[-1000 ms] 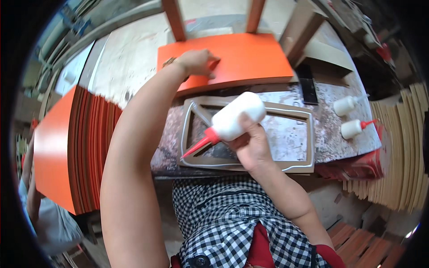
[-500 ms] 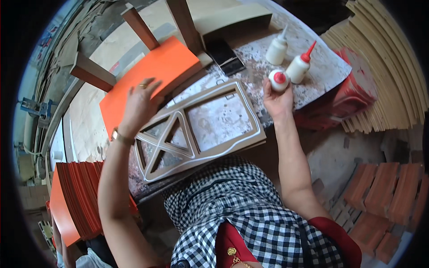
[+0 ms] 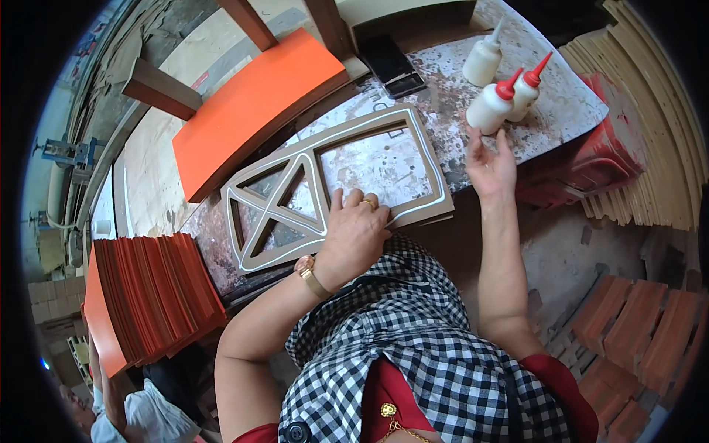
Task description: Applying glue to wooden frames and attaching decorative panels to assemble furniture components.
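Note:
A flat wooden frame (image 3: 436,173) lies on the table, with one large opening and an X-shaped brace at its left. A white line of glue runs along its top face. My left hand (image 3: 354,240), wearing a ring and watch, has its fingers curled over the frame's near rail, its thumb hidden. My right hand (image 3: 492,170) is open, palm up and fingers apart, just below a white glue bottle (image 3: 487,111) with a red nozzle, standing on the table. Close behind that stand another red-nozzled bottle (image 3: 526,96) and a white-nozzled bottle (image 3: 482,63).
Beyond the frame is an orange panel (image 3: 258,107) with upright wooden legs. A black phone (image 3: 391,66) lies beside it. Orange-edged panels (image 3: 155,295) are stacked at left, near another person (image 3: 151,413). A red plastic object (image 3: 591,159) and wooden strips (image 3: 657,111) are at right.
My right hand has set the glue bottle upright beside the others and let go of it. My left hand has moved from above the orange panel down to the frame's near rail.

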Action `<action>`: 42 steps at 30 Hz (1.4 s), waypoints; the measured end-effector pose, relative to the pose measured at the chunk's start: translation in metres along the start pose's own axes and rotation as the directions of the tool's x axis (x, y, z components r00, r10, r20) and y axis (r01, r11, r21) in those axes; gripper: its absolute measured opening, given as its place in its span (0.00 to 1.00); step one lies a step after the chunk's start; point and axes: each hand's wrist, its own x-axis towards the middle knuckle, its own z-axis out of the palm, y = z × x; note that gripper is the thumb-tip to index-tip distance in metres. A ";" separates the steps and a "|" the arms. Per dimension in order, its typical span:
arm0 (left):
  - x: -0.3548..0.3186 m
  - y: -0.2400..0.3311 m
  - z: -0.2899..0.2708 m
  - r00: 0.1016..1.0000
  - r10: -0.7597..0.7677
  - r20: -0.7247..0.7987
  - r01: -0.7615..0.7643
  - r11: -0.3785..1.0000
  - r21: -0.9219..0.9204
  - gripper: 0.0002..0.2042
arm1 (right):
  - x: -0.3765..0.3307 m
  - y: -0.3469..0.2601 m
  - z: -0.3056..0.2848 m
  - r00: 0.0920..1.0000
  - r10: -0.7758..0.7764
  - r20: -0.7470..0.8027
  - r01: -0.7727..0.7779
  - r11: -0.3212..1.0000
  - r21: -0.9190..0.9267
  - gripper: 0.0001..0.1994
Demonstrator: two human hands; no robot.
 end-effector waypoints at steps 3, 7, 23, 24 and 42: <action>-0.001 -0.001 0.005 0.997 -0.008 -0.080 0.010 1.000 0.014 0.05 | -0.014 -0.001 -0.016 0.994 -0.109 0.011 0.109 0.963 -0.245 0.19; 0.001 -0.001 -0.002 0.993 0.016 -0.114 -0.016 1.000 -0.001 0.05 | -0.047 -0.011 -0.023 0.986 -0.131 0.103 0.160 0.918 -0.364 0.17; -0.021 -0.016 -0.196 0.559 -0.026 -0.829 -0.302 0.925 -0.232 0.08 | -0.072 0.241 0.124 0.902 0.278 0.329 -0.011 0.779 -0.627 0.17; -0.019 -0.018 -0.197 0.515 -0.052 -0.856 -0.336 0.906 -0.257 0.07 | -0.065 0.241 0.123 0.857 0.354 0.374 -0.083 0.812 -0.578 0.20; -0.096 -0.180 -0.100 -0.232 -0.466 -0.854 0.025 0.874 -0.484 0.37 | 0.129 0.279 0.215 0.495 0.610 0.619 0.787 -0.616 -0.022 0.21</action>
